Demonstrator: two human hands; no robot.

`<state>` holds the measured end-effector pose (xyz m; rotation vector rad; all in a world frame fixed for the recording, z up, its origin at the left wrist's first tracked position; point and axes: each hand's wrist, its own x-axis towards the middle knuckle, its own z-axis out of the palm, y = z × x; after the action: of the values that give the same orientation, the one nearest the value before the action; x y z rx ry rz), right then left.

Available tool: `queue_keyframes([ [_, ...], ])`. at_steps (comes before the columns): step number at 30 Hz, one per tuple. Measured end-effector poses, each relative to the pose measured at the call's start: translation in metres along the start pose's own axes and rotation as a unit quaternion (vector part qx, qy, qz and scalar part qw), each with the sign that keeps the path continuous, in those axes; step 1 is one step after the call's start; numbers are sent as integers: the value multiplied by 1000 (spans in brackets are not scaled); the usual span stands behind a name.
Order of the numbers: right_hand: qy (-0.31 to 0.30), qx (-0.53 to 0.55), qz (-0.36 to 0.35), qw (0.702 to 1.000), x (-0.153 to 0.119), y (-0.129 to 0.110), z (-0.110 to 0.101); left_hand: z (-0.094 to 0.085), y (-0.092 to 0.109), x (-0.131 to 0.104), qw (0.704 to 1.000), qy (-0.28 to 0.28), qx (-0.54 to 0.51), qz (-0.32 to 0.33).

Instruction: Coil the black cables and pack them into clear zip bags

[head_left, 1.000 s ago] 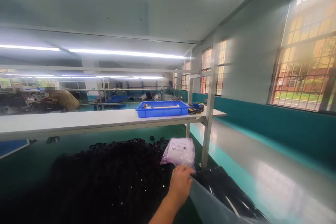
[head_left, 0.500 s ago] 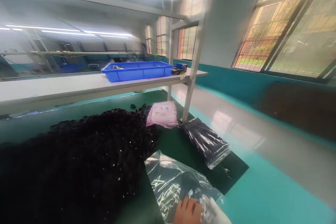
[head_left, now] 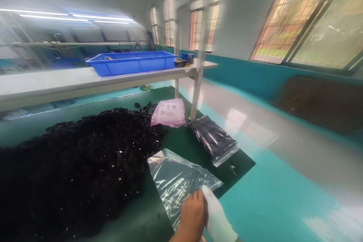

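Note:
A clear plastic bag (head_left: 176, 177) lies flat on the green table top at the lower middle. My left hand (head_left: 193, 210), bare, is closed on the bag's near right edge with its fingers curled. Right beside it, my right hand (head_left: 216, 211) in a white glove is closed on the same edge, its fingertips against the left hand. The bag's near part is hidden behind the hands. To the left spreads a large heap of black rings (head_left: 93, 159). A filled clear bag of black items (head_left: 212, 140) lies beyond the hands.
A pink plastic package (head_left: 168, 112) lies near the shelf post (head_left: 197, 94). On the raised white shelf (head_left: 56, 83) stand a blue tray (head_left: 133, 63) and small dark boxes (head_left: 183, 62). The table's right edge (head_left: 241, 176) meets a teal floor.
Both hands have moved up in view, showing more of the wrists, and have come together at the bag's edge. The whole view has shifted, with the shelf and packages now higher and further left.

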<state>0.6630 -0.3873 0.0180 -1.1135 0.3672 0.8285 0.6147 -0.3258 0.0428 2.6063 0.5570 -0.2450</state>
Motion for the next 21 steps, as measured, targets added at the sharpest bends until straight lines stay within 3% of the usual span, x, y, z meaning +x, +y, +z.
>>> queue_keyframes([
  [4,20,20,57,998,2,-26,-14,1,4,12,996,-28,-78,-43],
  [8,-5,20,92,996,7,-43,-31,2,0,30,983,-37,-155,-92],
  [13,-55,1,72,996,18,-40,-44,16,1,51,940,-57,-304,-144],
  [21,-33,-42,39,998,39,-37,-50,35,10,67,879,-112,-413,-210],
])
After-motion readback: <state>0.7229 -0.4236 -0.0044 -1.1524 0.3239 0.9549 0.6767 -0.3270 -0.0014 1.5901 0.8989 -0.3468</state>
